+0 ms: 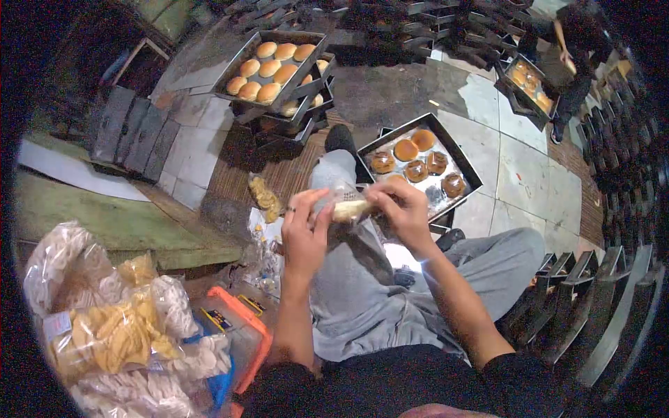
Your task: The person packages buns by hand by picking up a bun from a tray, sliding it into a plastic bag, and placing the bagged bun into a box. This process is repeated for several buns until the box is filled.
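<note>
A clear plastic bag [352, 207] with a pale bread piece in it is held between my two hands, over my lap. My left hand [306, 226] grips its left side with thumb and fingers. At its right end, my right hand [403, 209] pinches the plastic. Just beyond my right hand, a dark square tray [472, 182] holds several round buns, some of them in shiny wrap. Farther left, a stack of trays [233, 64] bears several golden buns [269, 67].
Bags of yellow and white items [125, 334] lie at the lower left beside an orange-rimmed container [259, 334]. Metal trays [592, 285] are stacked along the right. At the upper right, another person [563, 52] is near a tray of buns [531, 85].
</note>
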The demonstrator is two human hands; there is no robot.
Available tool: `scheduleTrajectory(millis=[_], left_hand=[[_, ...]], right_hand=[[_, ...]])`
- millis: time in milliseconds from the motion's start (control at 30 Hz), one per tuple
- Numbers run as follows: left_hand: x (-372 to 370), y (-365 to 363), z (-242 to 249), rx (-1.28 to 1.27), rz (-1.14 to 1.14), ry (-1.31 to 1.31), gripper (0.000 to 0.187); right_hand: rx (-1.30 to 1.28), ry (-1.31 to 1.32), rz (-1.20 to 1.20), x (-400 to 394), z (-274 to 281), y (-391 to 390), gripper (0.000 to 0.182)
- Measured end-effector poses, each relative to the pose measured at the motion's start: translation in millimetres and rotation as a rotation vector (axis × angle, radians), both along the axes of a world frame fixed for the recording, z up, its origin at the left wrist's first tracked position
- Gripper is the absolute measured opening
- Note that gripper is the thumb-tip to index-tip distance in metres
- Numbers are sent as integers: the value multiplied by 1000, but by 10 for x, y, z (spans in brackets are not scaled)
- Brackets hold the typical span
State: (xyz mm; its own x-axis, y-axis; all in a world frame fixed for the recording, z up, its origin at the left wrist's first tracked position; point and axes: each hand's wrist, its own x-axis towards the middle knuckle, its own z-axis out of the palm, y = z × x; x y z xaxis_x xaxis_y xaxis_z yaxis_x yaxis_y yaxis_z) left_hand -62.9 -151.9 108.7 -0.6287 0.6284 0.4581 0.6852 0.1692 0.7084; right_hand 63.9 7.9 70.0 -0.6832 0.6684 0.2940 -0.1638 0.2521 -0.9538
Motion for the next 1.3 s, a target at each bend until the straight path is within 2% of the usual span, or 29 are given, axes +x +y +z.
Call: scheduleTrajectory(millis=[67,133,167,233,300,333,433,467,500,567,633,667,700,767,800,833,900,967,1000,1033,1067,1100,1167,1200,1267,1300], left_hand=[[-95,41,-106,86,-70,-44,17],[-138,79,-114,263,-147,-155,8],[-129,51,-114,269,-162,-160,8],[-79,-79,-128,229,-85,-612,6],[-36,-66,-148,230,-55,-663,7],[-36,-83,-223,285,-69,-710,8],[-149,-76,-244,329,-120,-746,11],[-196,-37,-262,296,-80,-652,12],[-232,15,-270,264,-38,-556,13],[-374,271,-175,192,-35,-459,15],[-548,368,-274,101,50,41,18],[-521,251,-109,46,106,-62,21],[-505,149,-88,40,122,-42,21],[-348,-110,-67,-38,210,-109,22],[-319,-288,-221,-58,259,-631,21],[-278,-424,-403,-68,279,-621,21],[-202,-603,-650,-60,298,-1037,17],[101,-430,-590,-88,367,-1000,21],[261,-313,-577,-32,302,-966,28],[372,-211,-577,27,226,-934,37],[426,-139,-600,-178,134,-769,53],[470,-35,-664,-186,97,-767,53],[566,225,-822,-499,-231,108,58],[660,370,-800,-483,-255,-4,62],[619,627,-787,-458,-330,-4,62],[545,745,-802,-433,-355,-3,62]], right_hand=[[82,17,-38,-34,123,-18,13],[450,-135,-23,60,511,-63,14],[543,20,-104,104,609,-114,14],[618,129,-228,148,218,-57,11],[-449,0,34,187,-89,70,9],[-269,37,39,191,-139,95,8],[-390,-95,40,241,75,114,10],[-550,-104,6,182,173,180,13],[-447,-28,-75,7,200,210,16],[-392,-101,38,-241,102,359,18],[-641,-145,134,-505,-97,441,20],[-794,-24,168,-551,-349,515,22],[-715,-105,243,-544,-484,501,22],[-923,-85,345,-471,-691,214,23],[-1041,-98,342,-446,-804,39,23],[-1155,-105,331,-453,-910,-133,23],[-1322,-86,294,-465,-1100,-391,25],[-1110,-196,296,-442,-1305,-431,28],[-1125,-189,278,-368,-1249,-422,28],[-1201,-146,210,-288,-1120,-352,32],[-1266,-94,137,-216,-1005,-240,37],[-1477,-10,161,-81,-974,-93,45],[-1282,111,170,99,-1254,65,44],[-1283,130,123,184,-1384,136,44],[-1088,-98,-17,286,-1652,347,44],[-1092,-87,-57,339,-1868,490,44]])
